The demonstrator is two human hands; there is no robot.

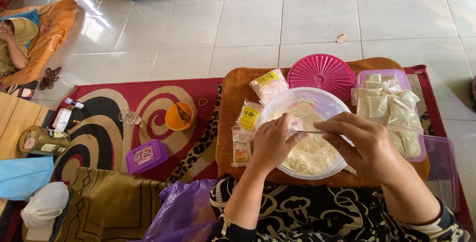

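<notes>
Both hands, left hand (271, 142) and right hand (364, 144), pinch one small clear bag (296, 124) over the white bowl (277, 104) of pale powder; pink lid (321, 72) at twelve o'clock.

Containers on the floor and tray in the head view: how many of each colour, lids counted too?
Clear bowl of powder, under both hands: 1
Pink lid: 1
Purple boxes: 2, the tub of filled bags and the small box
Orange cup: 1
Clear box at the right edge: 1
Total: 6
</notes>
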